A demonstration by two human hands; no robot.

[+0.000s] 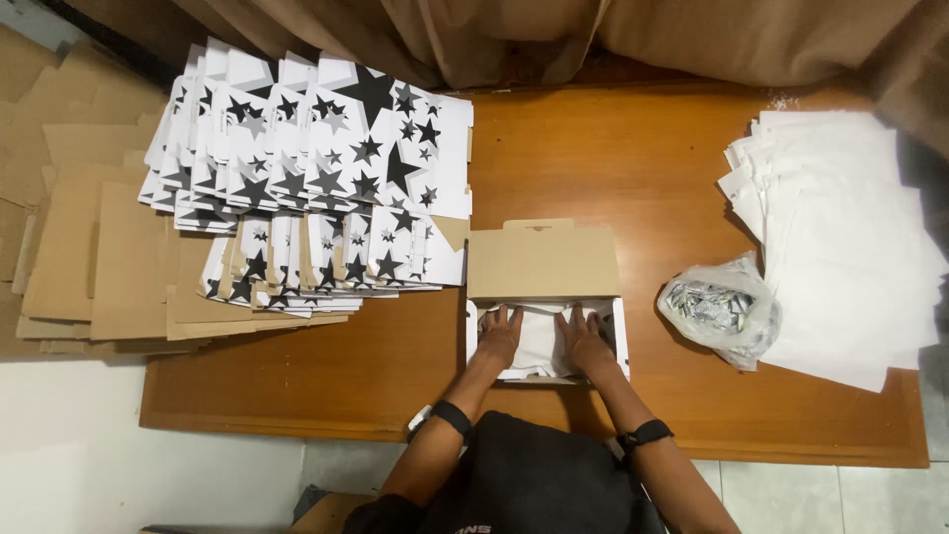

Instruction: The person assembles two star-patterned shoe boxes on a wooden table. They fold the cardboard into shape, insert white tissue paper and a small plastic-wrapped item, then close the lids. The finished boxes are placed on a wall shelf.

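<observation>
Both hands lie flat, palms down and fingers spread, inside an open cardboard box (547, 297) that stands near the middle of the wooden table (593, 168). Left hand (500, 333) presses on the left part of a white folded sheet (540, 341) that fills the box, and right hand (587, 339) presses on its right part; neither hand closes around anything. Each wrist carries a dark band.

The box has white side walls, and its brown lid is folded back toward 12 o'clock, so the plain inner side of the lid faces up. The white sheet lies inside the box between the two walls, under the hands.

At about 10 o'clock from the box there is a big fanned stack of flat box blanks (316, 168), white with black and grey stars, overlapping each other in two rows. Further to 9 o'clock, partly under them and hanging over the table edge, lie plain brown cardboard sheets (89, 247).

At 3 o'clock from the box, near it but not touching, sits a clear plastic bag (722, 311) with many small packets inside; what they are I cannot tell. Just beside the bag, still toward 3 o'clock, a pile of white paper sheets (840, 237) is spread out, touching the bag's far side. Brown curtain cloth (593, 35) hangs at 12 o'clock behind the table.
</observation>
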